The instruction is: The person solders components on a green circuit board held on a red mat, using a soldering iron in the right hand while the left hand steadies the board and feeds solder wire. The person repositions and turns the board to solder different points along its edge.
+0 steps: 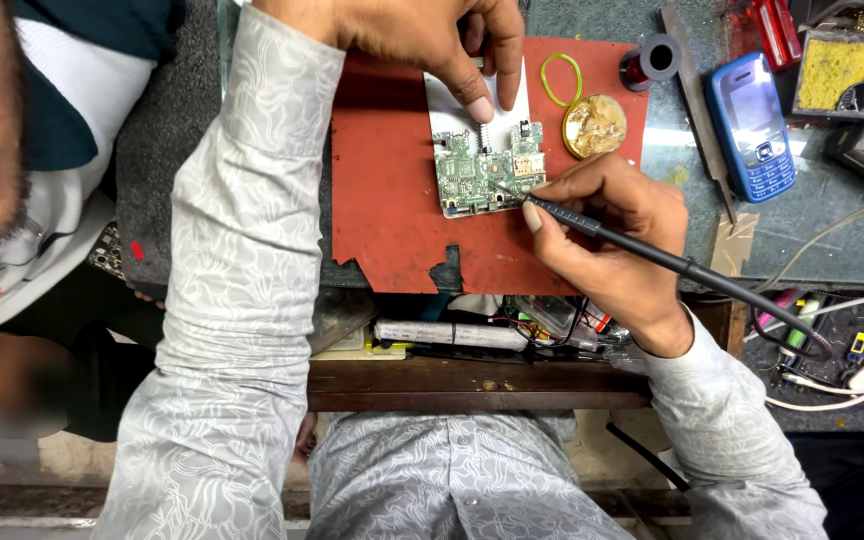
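A small green circuit board (487, 170) lies near the middle of a red rubber mat (382, 200), which keeps it off the dark bench top. The person's left hand (432, 35) reaches in from the top of the view and its fingertips (479, 105) press down on a white piece (452, 110) at the board's far edge, apparently to keep the board from sliding. The right hand (607, 215) grips a black soldering iron (632, 245) like a pen, thumb and forefinger pinched close behind the tip, the other fingers curled beneath; the heel of the hand seems to rest on the mat for steadiness. The tip touches the board's near right part. The iron's cord trails off to the right. Just beyond the board sit a round brass-coloured tin (594, 126), a yellow rubber band (561, 78) and a spool of red wire (652, 60), all within easy reach. A blue phone (752, 125) lies further right on the bench, well apart from the work.
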A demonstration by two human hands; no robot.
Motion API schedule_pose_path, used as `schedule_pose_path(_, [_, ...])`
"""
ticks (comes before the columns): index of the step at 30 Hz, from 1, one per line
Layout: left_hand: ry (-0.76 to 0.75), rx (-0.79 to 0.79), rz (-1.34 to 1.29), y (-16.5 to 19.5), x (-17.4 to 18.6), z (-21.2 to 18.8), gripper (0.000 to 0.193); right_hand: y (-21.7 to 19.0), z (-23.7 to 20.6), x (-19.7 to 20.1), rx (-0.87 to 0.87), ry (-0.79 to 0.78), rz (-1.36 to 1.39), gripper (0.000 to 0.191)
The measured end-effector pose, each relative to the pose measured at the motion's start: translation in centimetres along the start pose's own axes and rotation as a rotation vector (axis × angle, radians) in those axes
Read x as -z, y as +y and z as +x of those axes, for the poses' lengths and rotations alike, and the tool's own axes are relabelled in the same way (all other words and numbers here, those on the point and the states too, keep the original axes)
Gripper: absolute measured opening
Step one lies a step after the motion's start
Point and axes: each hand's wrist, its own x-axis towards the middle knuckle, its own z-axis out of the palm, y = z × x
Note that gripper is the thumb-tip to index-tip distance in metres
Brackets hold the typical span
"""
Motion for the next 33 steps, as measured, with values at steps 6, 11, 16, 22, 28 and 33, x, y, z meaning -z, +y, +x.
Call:
schedule_pose_path(6, [0.025,0.086,-0.023,2.4,1.9,3.2,0.025,-0.1,2.2,3.3,0.002,0.014,-0.019,0.016])
schedule_pose_path(11, [0.028,0.119,0.028,4.1,2.3,6.3,0.026,0.6,2.9,7.0,0.056,0.019,-0.067,0.016])
schedule_pose_path(16, [0.024,0.273,-0.041,6.1,2.8,12.0,0.025,2.1,3.1,13.2,0.086,0.029,-0.065,0.015])
schedule_pose_path(22, [0.019,0.169,0.04,8.4,2.7,11.9,0.025,1.7,2.3,13.1,0.088,0.05,-0.092,0.015])
schedule_pose_path(28, [0.028,0.129,0.09,7.6,3.8,7.8,0.026,-0.2,3.0,9.4,0.097,0.033,-0.064,0.015])
schedule_pose_path(33, [0.001,0.092,0.133,7.7,5.0,7.6,0.025,-0.7,3.9,9.3,0.111,0.027,-0.068,0.015])
